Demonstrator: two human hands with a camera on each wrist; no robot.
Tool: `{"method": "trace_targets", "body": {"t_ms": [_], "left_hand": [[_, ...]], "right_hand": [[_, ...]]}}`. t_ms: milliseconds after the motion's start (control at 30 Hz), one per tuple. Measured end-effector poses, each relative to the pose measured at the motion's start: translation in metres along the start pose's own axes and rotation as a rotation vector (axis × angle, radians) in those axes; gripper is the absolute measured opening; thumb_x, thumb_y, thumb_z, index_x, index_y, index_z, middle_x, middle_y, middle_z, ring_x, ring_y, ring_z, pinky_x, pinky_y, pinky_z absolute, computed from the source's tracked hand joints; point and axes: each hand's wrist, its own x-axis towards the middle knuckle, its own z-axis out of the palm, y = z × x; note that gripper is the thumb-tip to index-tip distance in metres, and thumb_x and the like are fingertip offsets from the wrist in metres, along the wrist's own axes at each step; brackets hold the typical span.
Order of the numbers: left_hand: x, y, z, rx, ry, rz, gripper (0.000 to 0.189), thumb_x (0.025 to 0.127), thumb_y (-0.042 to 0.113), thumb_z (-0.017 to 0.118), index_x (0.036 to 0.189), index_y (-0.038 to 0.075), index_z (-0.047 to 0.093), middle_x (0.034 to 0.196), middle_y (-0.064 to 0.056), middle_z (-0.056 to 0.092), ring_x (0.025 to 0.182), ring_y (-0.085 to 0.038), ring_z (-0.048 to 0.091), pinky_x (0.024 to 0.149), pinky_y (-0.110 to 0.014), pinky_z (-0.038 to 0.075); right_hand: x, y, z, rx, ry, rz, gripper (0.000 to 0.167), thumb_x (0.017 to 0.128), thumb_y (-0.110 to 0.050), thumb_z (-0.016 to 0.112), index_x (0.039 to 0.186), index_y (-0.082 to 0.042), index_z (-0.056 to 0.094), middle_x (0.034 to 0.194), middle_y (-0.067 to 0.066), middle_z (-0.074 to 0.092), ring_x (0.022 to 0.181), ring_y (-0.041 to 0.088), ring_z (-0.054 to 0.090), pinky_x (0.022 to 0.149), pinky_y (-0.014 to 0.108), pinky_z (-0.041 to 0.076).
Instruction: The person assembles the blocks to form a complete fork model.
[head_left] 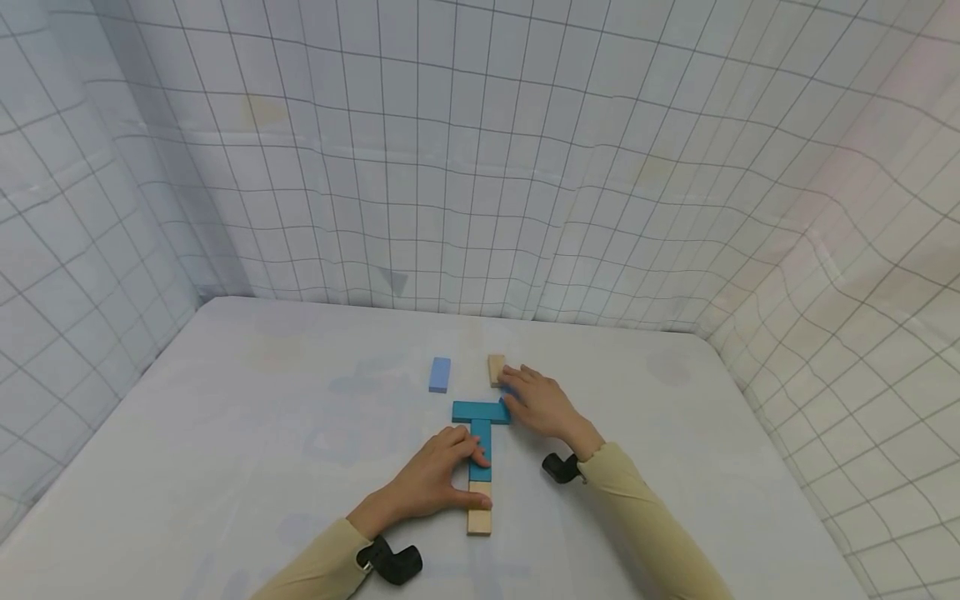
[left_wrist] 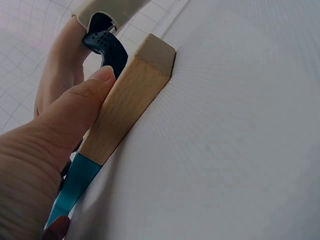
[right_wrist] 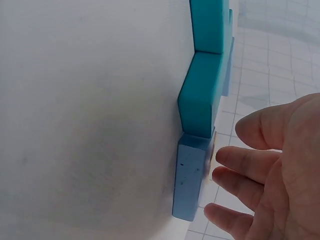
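Observation:
My left hand (head_left: 431, 479) rests along a column of blocks. Its fingers lie on an upright teal block (head_left: 481, 429), its thumb on a wooden block (head_left: 479, 522) in line below. Across the column's top lies a second teal block (head_left: 476, 411), making a T. In the left wrist view the thumb rests on the wooden block (left_wrist: 122, 107), end to end with teal. My right hand (head_left: 543, 404) is at the crossbar's right end, fingers loosely spread. The right wrist view shows a light blue block (right_wrist: 190, 177) against the teal block's end (right_wrist: 197, 95), fingertips close beside it.
Beyond the T, a light blue block (head_left: 439, 375) and a small wooden block (head_left: 496, 367) lie apart on the white table (head_left: 262, 433). A gridded white curtain (head_left: 480, 167) surrounds the table's back and sides. Each wrist wears a black camera mount (head_left: 397, 565).

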Motion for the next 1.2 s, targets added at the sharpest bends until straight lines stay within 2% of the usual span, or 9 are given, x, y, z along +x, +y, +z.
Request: {"method": "trace_targets", "body": {"t_ms": [200,567,900,1200], "left_hand": [[0.000,0.001,-0.001,0.004,-0.006,-0.004,0.043,0.073,0.056,0.075,0.103,0.027,0.063,0.103,0.012,0.047,0.095,-0.007,0.045,0.087,-0.034,0.040],[0.001,0.002,-0.003,-0.004,-0.012,-0.014,0.043,0.073,0.054,0.076,0.103,0.027,0.063,0.102,0.013,0.046,0.093,-0.007,0.043,0.086,-0.034,0.039],[0.000,0.002,-0.004,-0.013,-0.015,-0.010,0.042,0.074,0.054,0.075,0.105,0.026,0.063,0.101,0.013,0.044,0.094,-0.008,0.042,0.086,-0.035,0.039],[0.000,0.001,-0.002,-0.020,-0.014,-0.005,0.042,0.074,0.053,0.075,0.105,0.026,0.063,0.100,0.013,0.044,0.092,-0.007,0.042,0.085,-0.034,0.039]], "right_hand": [[0.001,0.000,0.003,-0.018,-0.041,0.029,0.042,0.100,-0.020,0.048,0.138,-0.004,0.048,0.144,0.012,0.042,0.133,0.036,0.033,0.099,0.057,0.031],[0.003,-0.005,0.000,-0.008,-0.073,0.032,0.044,0.098,-0.019,0.049,0.140,-0.006,0.047,0.146,0.011,0.040,0.135,0.035,0.030,0.101,0.057,0.027],[0.001,-0.011,0.001,-0.017,-0.106,-0.026,0.045,0.098,-0.025,0.051,0.140,-0.010,0.046,0.146,0.014,0.038,0.136,0.036,0.028,0.101,0.059,0.025],[-0.003,-0.013,0.003,0.026,-0.114,-0.060,0.048,0.098,-0.025,0.052,0.142,-0.008,0.044,0.147,0.017,0.034,0.136,0.037,0.027,0.101,0.061,0.024]]}}
